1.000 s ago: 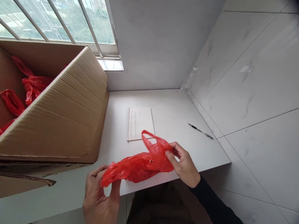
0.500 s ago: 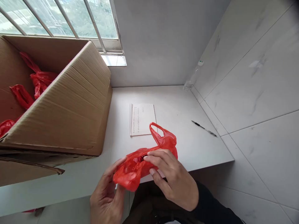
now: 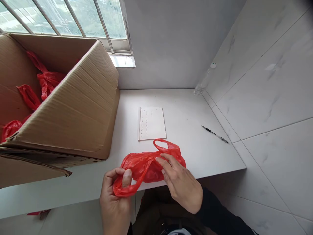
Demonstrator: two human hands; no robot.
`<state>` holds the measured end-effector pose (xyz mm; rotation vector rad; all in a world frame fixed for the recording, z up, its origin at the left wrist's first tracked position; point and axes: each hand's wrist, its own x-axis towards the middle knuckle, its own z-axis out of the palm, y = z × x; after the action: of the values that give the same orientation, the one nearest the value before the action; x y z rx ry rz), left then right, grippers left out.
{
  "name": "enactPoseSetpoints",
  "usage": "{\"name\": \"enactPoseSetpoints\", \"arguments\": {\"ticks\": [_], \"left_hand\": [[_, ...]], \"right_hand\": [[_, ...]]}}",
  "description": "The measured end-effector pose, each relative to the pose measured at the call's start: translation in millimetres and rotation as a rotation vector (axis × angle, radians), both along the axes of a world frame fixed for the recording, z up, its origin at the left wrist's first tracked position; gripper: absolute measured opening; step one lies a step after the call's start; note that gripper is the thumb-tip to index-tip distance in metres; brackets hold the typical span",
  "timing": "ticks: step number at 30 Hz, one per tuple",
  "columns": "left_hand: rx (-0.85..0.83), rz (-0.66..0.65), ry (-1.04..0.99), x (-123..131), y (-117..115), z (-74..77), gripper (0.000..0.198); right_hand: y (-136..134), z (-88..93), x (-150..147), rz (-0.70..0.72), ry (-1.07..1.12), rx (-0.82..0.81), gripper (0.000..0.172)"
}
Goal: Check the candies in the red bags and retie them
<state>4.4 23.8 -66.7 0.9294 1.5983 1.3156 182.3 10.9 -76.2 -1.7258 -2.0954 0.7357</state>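
Observation:
A crumpled red plastic bag (image 3: 146, 164) lies at the front edge of the white table (image 3: 186, 114), one handle loop sticking up at its far end. My left hand (image 3: 116, 199) pinches the near end of the bag between thumb and fingers. My right hand (image 3: 179, 182), in a black sleeve, rests its fingertips on the middle of the bag, pressing into the plastic.
A big open cardboard box (image 3: 63, 111) with several red bags (image 3: 46, 81) inside fills the left. A printed sheet of paper (image 3: 151, 123) lies mid-table, a pen (image 3: 215, 134) toward the right, a clear bottle (image 3: 204, 83) in the far corner by the tiled wall.
The bag was stretched between both hands, then bunched together; now it lies lower on the table edge, my left hand gripping a looped end and my right fingers moved onto its middle.

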Motion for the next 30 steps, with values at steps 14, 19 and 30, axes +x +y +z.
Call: {"name": "enactPoseSetpoints", "arguments": {"ticks": [14,19,30], "left_hand": [[-0.2,-0.048,-0.448,-4.0,5.0,28.6,0.06],[-0.269,-0.055,-0.458,-4.0,0.2,42.0,0.054],[-0.16,-0.206,-0.394,-14.0,-4.7,14.9,0.034]], "right_hand": [[6.6,2.2,-5.1,0.11,-0.283,-0.143,0.032],[19.3,4.5,-3.0,-0.015,-0.395,-0.194,0.03],[52.2,-18.7,-27.4,0.214,-0.411,-0.16,0.019]]}}
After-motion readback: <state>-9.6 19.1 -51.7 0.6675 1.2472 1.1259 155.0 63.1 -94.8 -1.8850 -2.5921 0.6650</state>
